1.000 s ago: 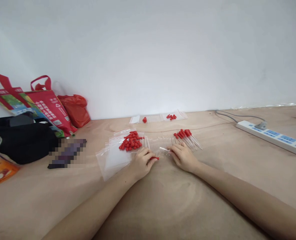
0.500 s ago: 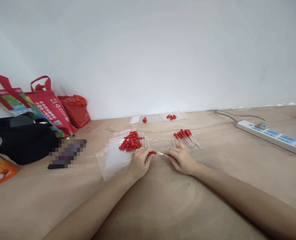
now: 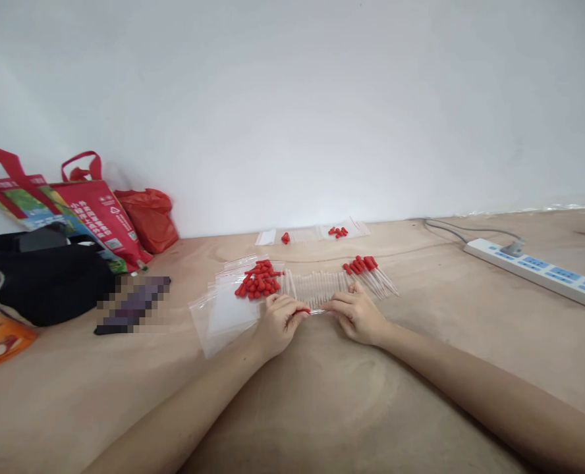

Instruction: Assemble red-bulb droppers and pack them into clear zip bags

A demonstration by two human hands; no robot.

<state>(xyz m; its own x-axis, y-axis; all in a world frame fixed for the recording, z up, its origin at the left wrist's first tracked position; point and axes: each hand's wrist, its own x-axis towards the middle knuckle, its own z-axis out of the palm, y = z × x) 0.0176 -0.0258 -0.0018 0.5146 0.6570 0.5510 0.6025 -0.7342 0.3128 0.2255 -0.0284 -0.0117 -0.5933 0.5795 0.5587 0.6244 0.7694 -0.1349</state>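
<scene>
Left hand (image 3: 281, 324) and right hand (image 3: 354, 315) leave only a slim gap, bridged by a tube (image 3: 317, 311). Just beyond the grip, a row (image 3: 319, 286) bars a low pass; bulbs (image 3: 259, 283) and bags (image 3: 230, 315) crowd its left, droppers (image 3: 371, 273) its right. Nearer than the grip, the table (image 3: 317, 401) lies open between the forearms (image 3: 194, 398).

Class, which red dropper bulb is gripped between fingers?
The dropper bulb pinched by the left hand, at the end of the clear tube in the right hand; other bulbs lie unheld beyond.

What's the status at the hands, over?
Left hand pinching red bulb. Right hand gripping clear tube. Bulb and tube end to end. Row of tubes just beyond.
</scene>
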